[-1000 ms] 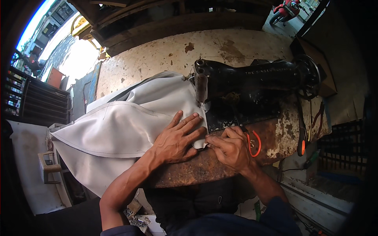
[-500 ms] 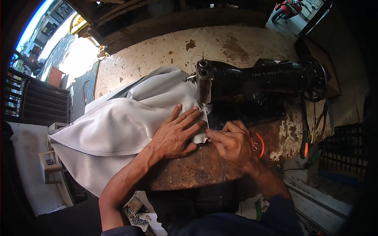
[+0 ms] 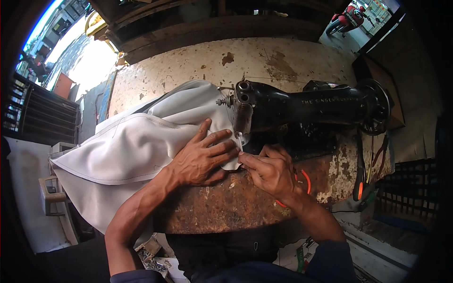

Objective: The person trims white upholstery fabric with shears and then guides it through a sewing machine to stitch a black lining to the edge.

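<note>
A large piece of light grey, leather-like material (image 3: 127, 148) with visible stitching lies bunched across the left of the worn table. Its narrow edge runs under the needle end of a black sewing machine (image 3: 302, 104). My left hand (image 3: 200, 162) rests flat on the material, fingers spread, just left of the presser foot. In front of the needle, my right hand (image 3: 271, 172) pinches the material's near edge between thumb and forefinger, the other fingers curled. Those fingertips almost meet the left hand's.
Red-orange curved handles (image 3: 306, 181) lie partly hidden beside my right wrist. At the table's right edge hang long tools, one with an orange end (image 3: 360, 191). The worn tabletop (image 3: 212, 207) has a curved front edge. A beige stool (image 3: 52, 191) stands left.
The material has moved a little farther under the needle, and both hands have gone forward with it. My right fingertips are closer to the presser foot. The whole view has shifted slightly.
</note>
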Demonstrator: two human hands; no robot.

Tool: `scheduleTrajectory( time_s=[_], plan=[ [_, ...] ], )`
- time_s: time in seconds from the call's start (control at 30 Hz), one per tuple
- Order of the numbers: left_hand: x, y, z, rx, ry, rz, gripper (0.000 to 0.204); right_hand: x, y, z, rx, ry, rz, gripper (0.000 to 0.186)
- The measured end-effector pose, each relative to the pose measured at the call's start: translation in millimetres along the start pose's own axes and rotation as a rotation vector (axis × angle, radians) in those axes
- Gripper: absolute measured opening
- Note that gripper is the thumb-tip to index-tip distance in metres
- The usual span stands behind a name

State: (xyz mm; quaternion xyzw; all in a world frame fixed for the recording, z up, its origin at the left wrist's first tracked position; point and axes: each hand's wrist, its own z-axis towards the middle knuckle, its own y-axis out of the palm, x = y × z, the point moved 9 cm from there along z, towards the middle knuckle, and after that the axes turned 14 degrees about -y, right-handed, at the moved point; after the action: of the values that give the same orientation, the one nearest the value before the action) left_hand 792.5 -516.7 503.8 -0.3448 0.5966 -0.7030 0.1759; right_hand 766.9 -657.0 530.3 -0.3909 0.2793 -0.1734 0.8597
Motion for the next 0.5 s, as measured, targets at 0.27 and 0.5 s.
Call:
scheduleTrajectory(
  time_s=[0.27, 0.5],
  plan=[
    [-10, -2, 6, 0.042, -0.012, -0.035, 0.058, 9, 2, 6, 0.052, 0.008, -0.016, 0.033],
    [-17, -2, 7, 0.079, 0.039, -0.049, 0.053, 13, 0, 11, 0.033, 0.045, -0.021, 0.030]
  ],
)
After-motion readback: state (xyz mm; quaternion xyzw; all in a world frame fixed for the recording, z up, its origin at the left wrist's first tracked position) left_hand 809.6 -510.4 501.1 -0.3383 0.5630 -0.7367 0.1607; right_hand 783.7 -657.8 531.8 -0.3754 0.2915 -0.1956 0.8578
